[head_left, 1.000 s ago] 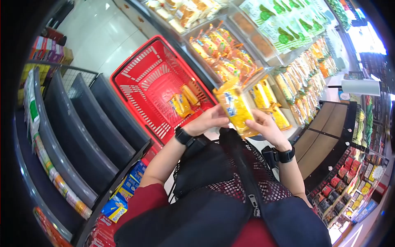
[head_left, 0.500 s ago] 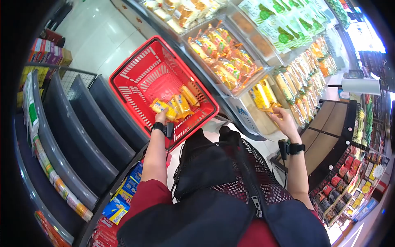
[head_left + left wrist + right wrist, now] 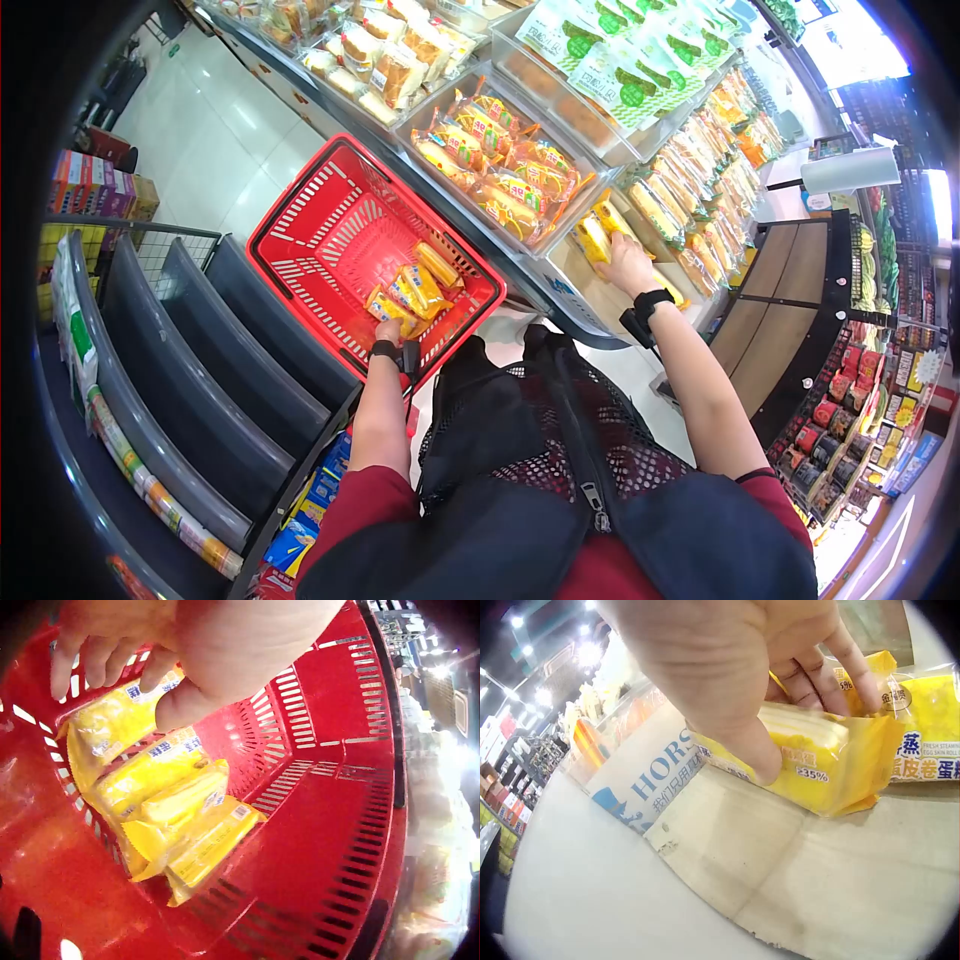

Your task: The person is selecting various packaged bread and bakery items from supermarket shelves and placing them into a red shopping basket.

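Note:
In the head view, my left hand (image 3: 389, 331) is down inside the red shopping basket (image 3: 290, 215). The left wrist view shows its fingers loosely extended over a yellow roll cake pack (image 3: 112, 729), the thumb beside the wrapper. More yellow roll cake packs (image 3: 202, 851) lie side by side on the basket floor. At the display, my right hand (image 3: 629, 268) grips another roll cake pack (image 3: 817, 761), thumb on the near face and fingers behind. Beside that pack lies a further yellow roll cake pack (image 3: 930, 724) on the beige shelf board (image 3: 780, 862).
A clear bin of orange-wrapped cakes (image 3: 500, 165) adjoins the shelf, with green-printed bags (image 3: 620, 55) behind it. Wrapped breads (image 3: 690, 215) line the right side. Dark tiered shelving (image 3: 190, 350) stands left of the basket, and a brown wooden stand (image 3: 775, 290) is at the right.
The yellow pack held between both hands went into the basket with my left hand. My right hand moved to the shelf and took hold of another pack. The head view has shifted slightly.

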`<state>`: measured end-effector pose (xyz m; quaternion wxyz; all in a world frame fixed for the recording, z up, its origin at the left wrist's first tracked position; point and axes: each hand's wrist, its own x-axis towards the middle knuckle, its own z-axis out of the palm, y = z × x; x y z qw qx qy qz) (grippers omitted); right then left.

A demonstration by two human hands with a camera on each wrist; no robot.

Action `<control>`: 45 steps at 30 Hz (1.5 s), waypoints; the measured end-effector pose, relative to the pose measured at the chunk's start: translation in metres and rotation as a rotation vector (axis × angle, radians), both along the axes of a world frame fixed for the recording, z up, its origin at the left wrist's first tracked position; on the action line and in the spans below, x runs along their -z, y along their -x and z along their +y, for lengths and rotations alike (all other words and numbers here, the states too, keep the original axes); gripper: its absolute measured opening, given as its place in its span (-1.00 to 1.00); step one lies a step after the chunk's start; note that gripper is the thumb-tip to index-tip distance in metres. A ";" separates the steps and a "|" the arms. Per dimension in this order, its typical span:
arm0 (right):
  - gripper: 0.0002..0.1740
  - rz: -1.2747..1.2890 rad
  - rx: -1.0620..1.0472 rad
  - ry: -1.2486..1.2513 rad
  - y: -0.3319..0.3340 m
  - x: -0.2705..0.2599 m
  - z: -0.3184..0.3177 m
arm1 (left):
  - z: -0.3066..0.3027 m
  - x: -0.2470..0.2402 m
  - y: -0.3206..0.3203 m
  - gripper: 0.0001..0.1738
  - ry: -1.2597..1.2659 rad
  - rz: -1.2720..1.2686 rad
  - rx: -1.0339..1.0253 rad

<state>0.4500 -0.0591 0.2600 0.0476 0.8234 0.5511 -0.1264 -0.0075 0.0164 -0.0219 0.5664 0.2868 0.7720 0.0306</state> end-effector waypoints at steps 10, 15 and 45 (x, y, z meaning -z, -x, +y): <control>-0.55 0.575 0.390 -0.155 -0.018 -0.041 -0.056 | 0.002 -0.152 -0.048 -0.59 -0.296 -0.508 -0.180; -0.28 0.591 0.472 -0.057 -0.013 -0.043 -0.066 | -0.007 -0.188 -0.095 -0.61 -0.292 -0.691 0.061; -0.58 0.907 -0.104 -0.087 0.136 -0.135 0.016 | -0.009 -0.224 -0.082 -0.52 -0.057 -1.206 -0.076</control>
